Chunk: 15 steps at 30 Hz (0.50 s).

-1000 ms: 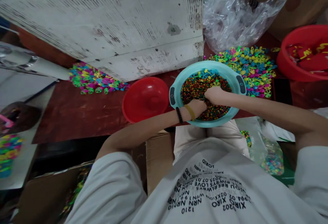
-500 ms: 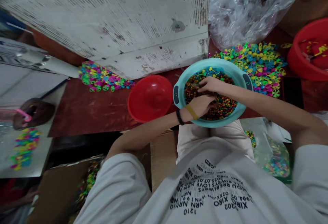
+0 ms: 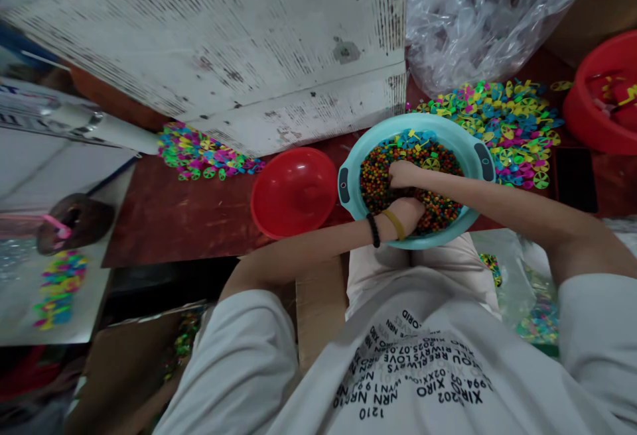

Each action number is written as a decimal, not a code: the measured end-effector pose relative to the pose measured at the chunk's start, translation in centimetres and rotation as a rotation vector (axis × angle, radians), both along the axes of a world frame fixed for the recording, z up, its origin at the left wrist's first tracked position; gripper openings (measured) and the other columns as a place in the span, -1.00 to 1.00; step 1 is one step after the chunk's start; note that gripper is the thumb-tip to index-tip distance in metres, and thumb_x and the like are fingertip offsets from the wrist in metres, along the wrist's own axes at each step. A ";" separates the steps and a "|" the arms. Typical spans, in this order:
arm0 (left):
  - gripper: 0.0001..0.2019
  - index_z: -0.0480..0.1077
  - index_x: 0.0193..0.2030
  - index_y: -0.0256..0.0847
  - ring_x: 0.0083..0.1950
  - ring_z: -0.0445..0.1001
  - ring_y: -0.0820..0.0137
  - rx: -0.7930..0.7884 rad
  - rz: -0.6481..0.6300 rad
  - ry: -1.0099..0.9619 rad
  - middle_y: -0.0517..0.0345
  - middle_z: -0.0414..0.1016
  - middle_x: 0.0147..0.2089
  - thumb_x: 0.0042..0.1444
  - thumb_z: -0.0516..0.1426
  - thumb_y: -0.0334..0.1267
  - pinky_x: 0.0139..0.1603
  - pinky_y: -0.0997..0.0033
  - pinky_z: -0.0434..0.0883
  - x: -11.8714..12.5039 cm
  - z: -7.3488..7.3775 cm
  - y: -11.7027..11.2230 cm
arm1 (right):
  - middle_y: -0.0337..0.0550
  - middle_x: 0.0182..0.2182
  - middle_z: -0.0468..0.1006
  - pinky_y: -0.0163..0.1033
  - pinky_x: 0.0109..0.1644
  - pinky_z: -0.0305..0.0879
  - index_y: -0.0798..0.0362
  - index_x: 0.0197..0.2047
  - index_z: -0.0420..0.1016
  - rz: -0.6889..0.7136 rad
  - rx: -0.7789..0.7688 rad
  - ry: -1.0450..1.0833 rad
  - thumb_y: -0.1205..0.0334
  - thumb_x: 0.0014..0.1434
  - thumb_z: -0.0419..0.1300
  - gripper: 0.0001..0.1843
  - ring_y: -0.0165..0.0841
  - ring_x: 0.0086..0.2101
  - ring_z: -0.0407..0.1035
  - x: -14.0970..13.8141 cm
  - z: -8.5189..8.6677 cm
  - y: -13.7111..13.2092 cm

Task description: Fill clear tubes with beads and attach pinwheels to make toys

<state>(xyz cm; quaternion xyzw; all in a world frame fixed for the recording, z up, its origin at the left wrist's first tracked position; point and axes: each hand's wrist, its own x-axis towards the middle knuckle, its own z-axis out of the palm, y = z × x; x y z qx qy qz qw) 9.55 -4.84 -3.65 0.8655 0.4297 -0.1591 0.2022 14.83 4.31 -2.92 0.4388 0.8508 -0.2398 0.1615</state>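
A light blue basin with dark handle grips rests at the table edge above my lap. It holds many small multicoloured beads, with blue and yellow plastic pieces on top at the far side. My left hand, with a yellow band and a black bracelet at the wrist, is pushed into the beads at the near side. Just beyond it, my right hand is sunk among the beads too. The fingers of both hands are buried, so their grip is hidden.
Left of the basin stands a red bowl. Colourful plastic pieces lie in heaps right and left on the red table. A big white carton, a clear plastic bag and a red tub stand behind.
Both hands have gone deeper into the beads, hiding fingers that showed before. My left hand has shifted right and slightly nearer to me.
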 end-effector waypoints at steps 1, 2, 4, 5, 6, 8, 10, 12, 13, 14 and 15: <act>-0.71 0.62 0.03 -0.50 0.13 0.65 0.10 -0.016 0.024 -0.057 -0.28 0.69 0.10 0.32 0.08 -0.58 0.30 0.19 0.55 0.3 -0.1 0.2 | 0.06 -0.32 0.74 -0.27 -0.11 0.52 0.27 -0.10 0.76 -0.026 -0.005 0.026 0.34 0.13 0.37 -0.73 -0.17 -0.26 0.64 -0.4 -0.1 0.2; -0.70 0.61 0.06 -0.48 0.22 0.61 0.10 -0.033 0.047 -0.125 -0.26 0.65 0.20 0.30 0.11 -0.58 0.40 0.22 0.48 0.5 -0.2 0.5 | -0.01 -0.37 0.73 -0.30 -0.17 0.50 0.27 -0.10 0.75 -0.052 -0.011 0.052 0.31 0.15 0.38 -0.73 -0.22 -0.32 0.60 -0.7 -0.1 0.3; -0.68 0.58 0.14 -0.43 0.35 0.52 0.15 -0.070 0.077 -0.241 -0.18 0.59 0.32 0.31 0.13 -0.56 0.51 0.29 0.36 0.2 0.1 1.0 | -0.11 -0.40 0.71 -0.34 -0.26 0.45 0.25 -0.05 0.73 -0.096 -0.018 0.100 0.24 0.25 0.34 -0.71 -0.30 -0.39 0.54 -0.3 0.3 0.3; -0.67 0.57 0.17 -0.39 0.36 0.51 0.20 -0.088 0.076 -0.270 -0.13 0.58 0.33 0.35 0.12 -0.54 0.52 0.33 0.35 -0.2 0.4 1.2 | -0.12 -0.39 0.71 -0.35 -0.27 0.43 0.24 -0.02 0.71 -0.116 -0.023 0.124 0.20 0.30 0.31 -0.70 -0.32 -0.38 0.53 0.2 0.7 0.3; -0.66 0.57 0.20 -0.36 0.34 0.53 0.24 -0.104 0.076 -0.282 -0.09 0.60 0.32 0.39 0.09 -0.50 0.50 0.33 0.37 -0.8 0.8 1.4 | -0.11 -0.36 0.71 -0.35 -0.27 0.42 0.23 -0.02 0.71 -0.124 -0.024 0.146 0.18 0.34 0.29 -0.69 -0.31 -0.36 0.54 0.9 1.1 0.3; -0.65 0.57 0.21 -0.27 0.23 0.60 0.26 -0.104 0.071 -0.255 -0.04 0.64 0.25 0.45 0.04 -0.45 0.37 0.27 0.49 -2.3 1.7 1.6 | -0.04 -0.29 0.73 -0.30 -0.18 0.46 0.22 -0.06 0.73 -0.089 -0.006 0.141 0.20 0.35 0.28 -0.73 -0.22 -0.25 0.60 2.6 2.1 0.4; -0.66 0.61 0.15 -0.23 0.16 0.64 0.18 -0.041 0.029 -0.121 -0.08 0.66 0.17 0.45 0.03 -0.44 0.20 0.18 0.58 -3.8 2.7 1.7 | 0.11 -0.17 0.75 -0.16 -0.04 0.53 0.22 -0.07 0.75 -0.016 0.033 0.017 0.32 0.29 0.31 -0.77 -0.04 -0.09 0.64 4.0 3.0 0.2; -0.67 0.66 0.02 -0.29 0.13 0.65 0.06 0.053 -0.019 0.061 -0.21 0.67 0.05 0.44 0.04 -0.45 0.06 0.11 0.61 -4.8 3.2 1.8 | 0.28 -0.05 0.73 0.04 0.07 0.56 0.26 0.02 0.74 0.048 0.049 -0.178 0.43 0.22 0.34 -0.70 0.13 0.04 0.63 4.8 3.5 -0.2; -0.67 0.67 -0.04 -0.34 0.11 0.65 0.02 0.091 -0.033 0.136 -0.28 0.67 -0.01 0.43 0.03 -0.46 0.02 0.09 0.61 -5.1 3.3 1.8 | 0.35 -0.01 0.71 0.11 0.11 0.56 0.28 0.07 0.72 0.065 0.044 -0.251 0.45 0.20 0.35 -0.64 0.17 0.08 0.61 4.8 3.5 -0.5; -0.66 0.67 -0.08 -0.38 0.10 0.65 0.01 0.113 -0.036 0.187 -0.32 0.67 -0.04 0.43 0.02 -0.47 0.00 0.10 0.61 -5.1 3.2 1.8 | 0.39 0.01 0.70 0.16 0.13 0.56 0.30 0.09 0.71 0.078 0.039 -0.274 0.47 0.18 0.36 -0.61 0.20 0.10 0.60 4.7 3.3 -0.8; -0.64 0.67 -0.11 -0.41 0.08 0.66 0.02 0.116 -0.026 0.206 -0.34 0.67 -0.06 0.42 0.01 -0.49 -0.01 0.11 0.61 -5.0 2.9 1.7 | 0.42 0.00 0.70 0.18 0.15 0.56 0.31 0.09 0.71 0.086 0.033 -0.256 0.49 0.16 0.36 -0.60 0.21 0.10 0.60 4.3 3.0 -1.0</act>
